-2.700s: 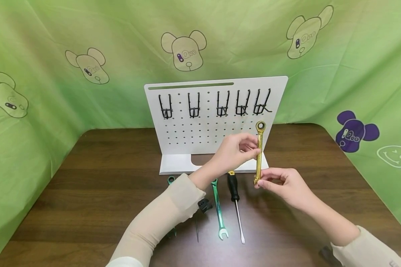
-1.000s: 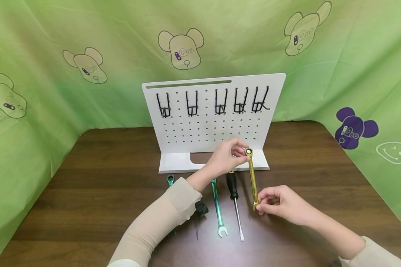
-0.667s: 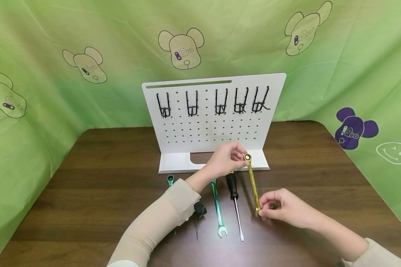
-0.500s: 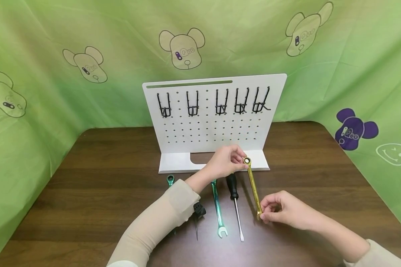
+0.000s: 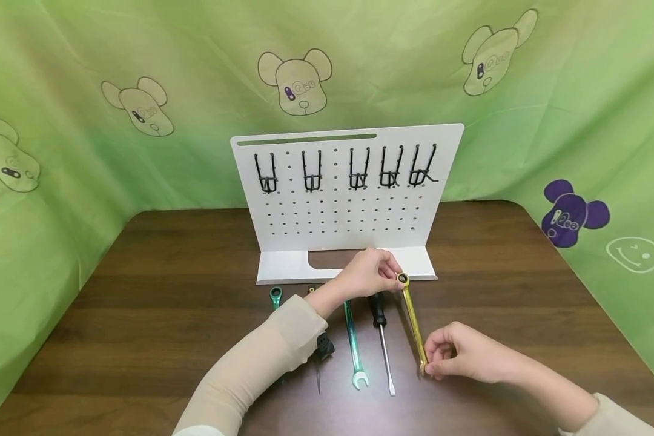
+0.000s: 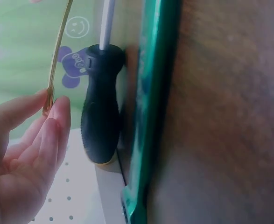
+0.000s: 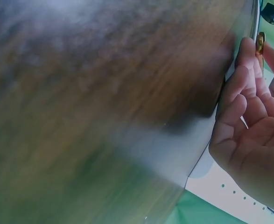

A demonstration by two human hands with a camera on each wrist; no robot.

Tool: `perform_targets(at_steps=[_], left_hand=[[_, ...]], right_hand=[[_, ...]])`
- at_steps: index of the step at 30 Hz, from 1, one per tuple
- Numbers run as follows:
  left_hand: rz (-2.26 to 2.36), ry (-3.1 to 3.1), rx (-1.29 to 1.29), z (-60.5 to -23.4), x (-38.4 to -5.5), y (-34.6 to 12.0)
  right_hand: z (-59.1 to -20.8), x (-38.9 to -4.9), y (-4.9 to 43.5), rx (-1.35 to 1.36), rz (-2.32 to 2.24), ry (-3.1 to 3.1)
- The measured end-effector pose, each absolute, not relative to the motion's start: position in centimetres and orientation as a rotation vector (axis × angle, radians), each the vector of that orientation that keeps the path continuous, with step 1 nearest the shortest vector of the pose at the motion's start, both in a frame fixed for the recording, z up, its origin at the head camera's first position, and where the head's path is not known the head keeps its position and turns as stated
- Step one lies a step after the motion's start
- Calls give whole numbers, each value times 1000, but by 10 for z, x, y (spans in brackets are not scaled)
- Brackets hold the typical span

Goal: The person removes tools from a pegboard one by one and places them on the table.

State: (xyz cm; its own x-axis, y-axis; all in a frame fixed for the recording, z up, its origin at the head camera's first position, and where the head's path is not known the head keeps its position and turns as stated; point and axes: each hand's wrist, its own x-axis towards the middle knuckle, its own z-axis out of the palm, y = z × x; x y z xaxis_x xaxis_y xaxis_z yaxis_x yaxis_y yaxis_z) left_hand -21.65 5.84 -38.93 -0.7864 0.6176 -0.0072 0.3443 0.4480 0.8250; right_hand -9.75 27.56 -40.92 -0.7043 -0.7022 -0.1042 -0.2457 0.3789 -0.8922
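Observation:
A gold ratcheting combination wrench slants between the two hands, right of the screwdriver. My left hand pinches its ring end between thumb and fingers; the left wrist view shows that grip on the wrench clearly. At the open-jaw end, my right hand pinches the wrench with thumb and fingertips. In the right wrist view that wrench end shows between thumb and forefinger. Just left lies a screwdriver with a black handle, partly behind the left hand. Beside it is a green wrench.
Behind the tools stands a white pegboard with several black double hooks. Another green wrench and a black-handled tool with a thin shaft lie partly under the left sleeve. All stand on a dark wooden table.
Both hands have lowered the gold wrench from upright before the pegboard toward the table, its lower end coming nearer to me. My left hand's grip has shifted from mid-shaft to the ring end.

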Motion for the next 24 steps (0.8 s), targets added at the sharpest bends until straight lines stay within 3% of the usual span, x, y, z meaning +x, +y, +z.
perform_targets(at_steps=[24], left_hand=[[1127,2429,850,-395,-216,68]], right_hand=[[-408,-93,274,-780,-1140,2308]])
